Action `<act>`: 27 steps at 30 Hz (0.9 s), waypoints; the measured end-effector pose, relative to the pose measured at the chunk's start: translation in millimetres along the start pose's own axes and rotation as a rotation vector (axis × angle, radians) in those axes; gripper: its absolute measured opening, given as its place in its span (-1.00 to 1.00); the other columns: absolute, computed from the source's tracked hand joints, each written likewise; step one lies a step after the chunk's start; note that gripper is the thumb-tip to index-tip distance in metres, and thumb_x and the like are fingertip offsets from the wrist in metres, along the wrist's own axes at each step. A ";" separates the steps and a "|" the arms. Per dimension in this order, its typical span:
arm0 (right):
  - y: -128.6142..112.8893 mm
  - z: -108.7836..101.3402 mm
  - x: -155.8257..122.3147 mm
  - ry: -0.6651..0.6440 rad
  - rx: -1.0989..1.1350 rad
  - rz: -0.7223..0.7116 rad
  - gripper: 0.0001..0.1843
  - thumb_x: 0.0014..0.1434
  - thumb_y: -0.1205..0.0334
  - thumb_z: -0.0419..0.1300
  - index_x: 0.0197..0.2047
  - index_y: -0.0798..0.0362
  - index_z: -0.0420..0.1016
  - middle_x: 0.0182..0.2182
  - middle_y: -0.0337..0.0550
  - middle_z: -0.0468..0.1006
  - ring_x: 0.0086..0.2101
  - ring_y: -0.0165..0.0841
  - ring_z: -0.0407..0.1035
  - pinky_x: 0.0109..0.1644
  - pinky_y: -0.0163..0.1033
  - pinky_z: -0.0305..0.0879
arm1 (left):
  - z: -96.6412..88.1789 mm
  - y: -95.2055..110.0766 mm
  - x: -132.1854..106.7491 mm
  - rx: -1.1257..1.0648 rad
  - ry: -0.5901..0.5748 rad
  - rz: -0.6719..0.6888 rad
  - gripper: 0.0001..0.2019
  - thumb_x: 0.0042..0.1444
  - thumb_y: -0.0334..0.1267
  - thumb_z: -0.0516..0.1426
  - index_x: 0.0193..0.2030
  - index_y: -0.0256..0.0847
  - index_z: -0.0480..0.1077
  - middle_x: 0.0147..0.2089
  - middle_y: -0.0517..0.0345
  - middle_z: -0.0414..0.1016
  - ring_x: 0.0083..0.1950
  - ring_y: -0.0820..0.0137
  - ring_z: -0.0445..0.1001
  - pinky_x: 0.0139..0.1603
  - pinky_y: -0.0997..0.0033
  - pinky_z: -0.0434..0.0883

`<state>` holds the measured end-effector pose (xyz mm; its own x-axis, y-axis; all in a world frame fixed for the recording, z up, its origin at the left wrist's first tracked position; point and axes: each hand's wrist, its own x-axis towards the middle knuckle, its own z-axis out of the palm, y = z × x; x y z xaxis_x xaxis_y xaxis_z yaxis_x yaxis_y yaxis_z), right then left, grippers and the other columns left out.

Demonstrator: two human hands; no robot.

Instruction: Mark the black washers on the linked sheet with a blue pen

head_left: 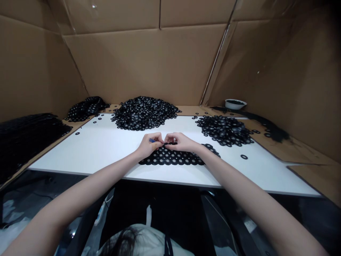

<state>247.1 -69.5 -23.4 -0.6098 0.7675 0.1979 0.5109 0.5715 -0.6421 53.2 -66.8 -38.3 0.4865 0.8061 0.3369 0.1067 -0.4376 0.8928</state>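
Observation:
On the white board, a sheet of linked black rings [174, 157] lies flat, with rows of round holes. My left hand [148, 145] is closed at its far edge, and a small blue piece [152, 140], perhaps a tool's handle, shows in its grip. Close beside it, my right hand [181, 142] pinches the same far edge between thumb and forefinger. The fingertips almost meet there, hiding what lies between them. Part of the sheet's right side, with its folded or loose end, sits behind my right wrist.
Behind my hands rises a large heap of black rings [142, 113]; a smaller ring pile [223, 129] lies right. A white bowl [235, 104] stands at the back right. Black ring sheets [29, 138] are stacked left. A single ring [244, 156] lies apart. Cardboard walls [138, 64] enclose the table.

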 end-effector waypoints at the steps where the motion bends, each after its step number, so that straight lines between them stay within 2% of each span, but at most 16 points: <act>1: -0.3 -0.2 -0.1 -0.002 -0.004 -0.001 -0.89 0.05 0.22 0.13 -0.38 0.09 0.35 -0.48 -0.26 0.35 -0.44 -0.43 0.23 -0.35 -0.32 0.14 | 0.1 0.6 -0.1 -0.007 -0.001 0.000 -0.95 -0.10 -0.41 0.08 -0.53 -0.29 0.32 -0.54 0.27 0.27 -0.51 0.54 0.25 -0.47 0.53 0.22; 11: -2.3 -1.4 -0.2 -0.017 -0.019 -0.008 -0.91 0.01 0.26 0.15 -0.37 0.09 0.39 -0.47 -0.25 0.41 -0.43 -0.41 0.25 -0.33 -0.32 0.16 | 0.5 6.0 -1.4 -0.017 0.007 0.010 -0.95 -0.12 -0.42 0.08 -0.55 -0.29 0.32 -0.55 0.27 0.28 -0.51 0.54 0.26 -0.47 0.53 0.24; 27: -3.5 -2.8 -1.1 -0.052 -0.049 -0.037 -0.89 0.03 0.22 0.15 -0.38 0.09 0.39 -0.48 -0.26 0.41 -0.43 -0.39 0.26 -0.33 -0.30 0.15 | -1.3 10.3 -3.6 0.000 0.052 0.054 -0.93 -0.09 -0.41 0.12 -0.55 -0.28 0.33 -0.56 0.28 0.28 -0.53 0.54 0.25 -0.44 0.48 0.21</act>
<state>247.7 -71.5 -19.2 -0.6586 0.7304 0.1809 0.5162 0.6135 -0.5976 51.3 -73.7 -30.0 0.4457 0.8010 0.3998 0.0814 -0.4810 0.8729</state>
